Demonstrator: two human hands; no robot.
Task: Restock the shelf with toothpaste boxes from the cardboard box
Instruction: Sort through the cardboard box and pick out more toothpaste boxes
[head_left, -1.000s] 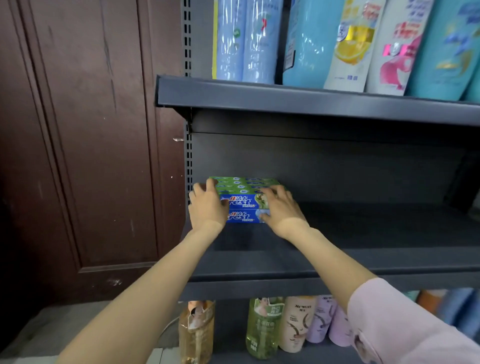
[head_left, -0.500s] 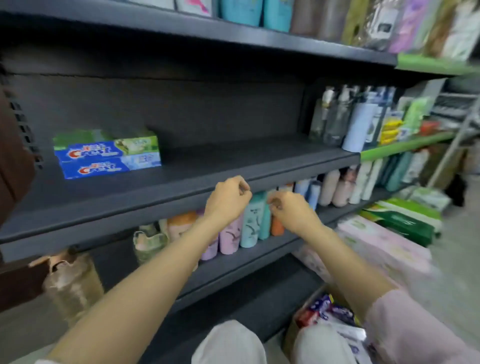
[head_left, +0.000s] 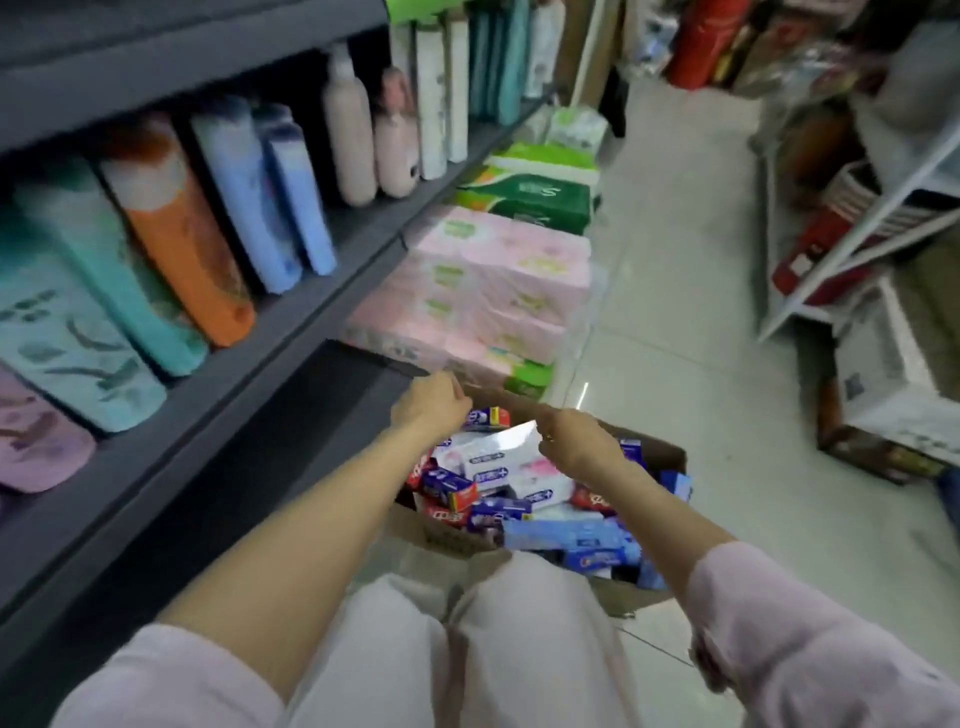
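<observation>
Pale knees (head_left: 519, 623) sit nearest, then the box (head_left: 670, 454) on the floor, heaped with toothpaste (head_left: 498, 465) (mixed brands). Both hands hover over the heap, left hand (head_left: 431, 402) and right hand (head_left: 576, 441), fingers curled, seemingly holding nothing; blur hides detail. Tissue packs (head_left: 493, 280) lie beyond.

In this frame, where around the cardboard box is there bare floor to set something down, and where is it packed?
Bare tiled floor lies right of the cardboard box, between the pink tissue packs and the white rack. Crowded: the box brims with toothpaste boxes, with the left hand and right hand over it; the bottle shelf is packed tight.
</observation>
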